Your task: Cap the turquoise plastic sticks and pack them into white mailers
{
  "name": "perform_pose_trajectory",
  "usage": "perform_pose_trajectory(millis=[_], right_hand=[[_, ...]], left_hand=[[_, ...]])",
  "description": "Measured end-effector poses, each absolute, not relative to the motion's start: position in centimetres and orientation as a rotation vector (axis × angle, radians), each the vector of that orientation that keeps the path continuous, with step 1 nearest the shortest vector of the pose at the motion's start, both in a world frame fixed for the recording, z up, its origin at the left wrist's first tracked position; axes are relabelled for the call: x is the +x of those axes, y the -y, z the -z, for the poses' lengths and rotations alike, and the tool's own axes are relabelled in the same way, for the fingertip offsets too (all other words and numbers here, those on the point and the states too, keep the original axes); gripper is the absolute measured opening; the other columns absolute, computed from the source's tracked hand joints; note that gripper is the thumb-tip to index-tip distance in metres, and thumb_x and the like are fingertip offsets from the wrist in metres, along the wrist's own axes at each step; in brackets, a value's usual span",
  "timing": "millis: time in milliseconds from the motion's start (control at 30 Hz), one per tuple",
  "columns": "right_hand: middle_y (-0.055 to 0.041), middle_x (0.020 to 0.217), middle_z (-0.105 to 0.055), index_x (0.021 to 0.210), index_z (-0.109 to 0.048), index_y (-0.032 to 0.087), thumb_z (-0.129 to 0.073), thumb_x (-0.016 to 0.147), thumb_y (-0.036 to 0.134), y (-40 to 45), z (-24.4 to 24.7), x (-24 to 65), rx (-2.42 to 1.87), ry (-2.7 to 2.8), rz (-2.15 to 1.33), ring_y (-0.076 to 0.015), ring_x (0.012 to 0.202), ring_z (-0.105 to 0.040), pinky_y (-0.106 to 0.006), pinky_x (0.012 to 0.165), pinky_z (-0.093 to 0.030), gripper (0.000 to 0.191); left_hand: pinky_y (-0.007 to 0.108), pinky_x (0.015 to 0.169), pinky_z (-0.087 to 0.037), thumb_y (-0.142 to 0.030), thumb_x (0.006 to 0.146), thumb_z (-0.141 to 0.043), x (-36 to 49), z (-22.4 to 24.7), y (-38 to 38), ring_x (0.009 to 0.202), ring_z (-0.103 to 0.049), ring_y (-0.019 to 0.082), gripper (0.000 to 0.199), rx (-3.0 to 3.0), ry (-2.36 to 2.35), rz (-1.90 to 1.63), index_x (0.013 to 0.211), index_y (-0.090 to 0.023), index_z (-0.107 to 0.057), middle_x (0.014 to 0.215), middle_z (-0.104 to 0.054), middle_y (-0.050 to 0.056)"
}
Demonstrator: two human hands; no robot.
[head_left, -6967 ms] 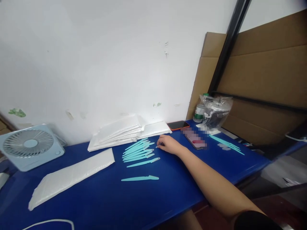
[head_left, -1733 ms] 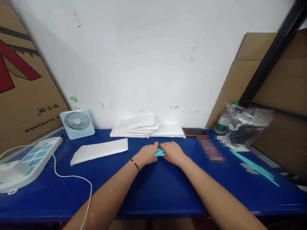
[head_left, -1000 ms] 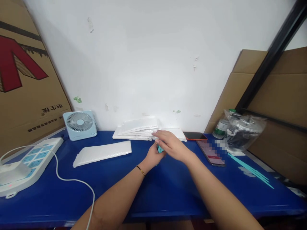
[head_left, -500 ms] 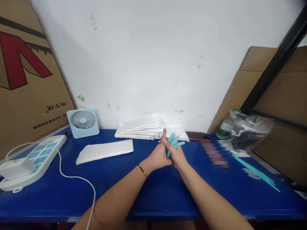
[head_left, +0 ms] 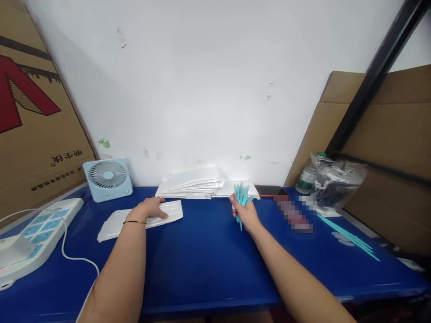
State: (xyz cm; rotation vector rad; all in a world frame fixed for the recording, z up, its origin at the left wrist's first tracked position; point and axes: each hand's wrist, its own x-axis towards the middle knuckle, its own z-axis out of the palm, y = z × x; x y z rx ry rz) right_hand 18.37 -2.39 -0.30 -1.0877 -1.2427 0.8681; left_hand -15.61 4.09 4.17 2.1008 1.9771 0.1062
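My right hand [head_left: 247, 215] is closed round a bundle of slim turquoise sticks [head_left: 241, 195] with tapered ends, held upright above the table. Their exact kind I cannot make out. Over on the left, my left hand [head_left: 151, 210] lies across a flat white padded envelope [head_left: 112, 225], its thumb apart from the other fingers. The envelope rests on the blue table [head_left: 198, 255], partly covered by that hand. Behind my right hand is a pile of similar white envelopes [head_left: 191, 181] against the wall.
A light blue fan [head_left: 108, 179] and a white power strip [head_left: 47, 229] with a cable are at left. At right lie a phone [head_left: 272, 191], more turquoise sticks [head_left: 348, 237], a bottle [head_left: 305, 179] and a clear plastic bag [head_left: 340, 184]. Cardboard [head_left: 397, 134] stands beyond.
My left hand has left the bundle and moved left onto the single white envelope. The sticks stay in my right hand, now more upright. The view has shifted slightly.
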Motion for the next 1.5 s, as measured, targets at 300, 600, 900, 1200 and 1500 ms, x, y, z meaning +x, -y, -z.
perform_pose_trajectory(millis=[300,600,900,1200,1500], right_hand=[[0.0113,0.043,-0.03,0.09,-0.056,0.02,-0.073,0.065,0.041,4.3,-2.9,18.5,-0.932,1.133,-1.085,-0.0042,0.035,-0.021,-0.021,0.035,-0.015,0.037],[0.0086,0.042,-0.029,0.06,-0.041,0.023,-0.077,0.062,0.038,4.4,-2.0,17.8,-1.078,1.127,-1.202,-0.0063,0.036,-0.022,-0.023,0.037,-0.015,0.039],[0.0108,0.037,-0.027,0.053,-0.038,0.021,-0.075,0.063,0.03,3.9,-2.7,20.5,-1.05,1.142,-1.508,-0.0026,0.031,-0.018,-0.022,0.036,-0.009,0.04],[0.0109,0.039,-0.027,0.066,-0.054,0.022,-0.072,0.066,0.033,5.1,-4.3,20.8,-0.934,1.224,-1.541,-0.0045,0.033,-0.014,-0.023,0.038,-0.015,0.021],[0.0068,0.045,-0.035,0.062,-0.046,0.022,-0.048,0.083,0.052,7.7,-17.0,18.9,-0.608,1.17,-0.976,-0.01,0.043,-0.046,-0.027,0.053,-0.042,0.036]], left_hand=[[0.033,0.076,-0.051,-0.04,0.072,-0.063,-9.6,-6.9,-1.4,0.083,-0.063,0.02,0.042,1.294,-1.211,-1.524,0.104,-0.013,-0.055,0.094,-0.067,0.007],[0.038,0.093,-0.047,-0.016,0.076,-0.062,-3.8,-5.0,-1.1,0.108,-0.057,0.022,0.056,0.745,-0.934,-1.714,0.127,-0.015,-0.041,0.122,-0.055,0.015],[0.056,0.109,0.004,-0.055,0.035,-0.082,-4.6,-6.1,1.9,0.138,0.003,0.037,0.127,2.737,-1.097,-0.958,0.143,-0.027,-0.02,0.151,-0.017,0.01],[0.052,0.107,-0.017,-0.021,0.055,-0.072,-2.0,-4.9,2.6,0.111,-0.05,0.031,0.087,2.517,-1.0,-0.787,0.135,-0.025,-0.04,0.115,-0.058,0.01],[0.036,0.079,-0.045,-0.04,0.066,-0.07,-2.3,-7.1,4.8,0.088,-0.059,0.024,0.066,1.446,-0.392,-0.689,0.124,-0.016,-0.05,0.097,-0.063,0.01]])
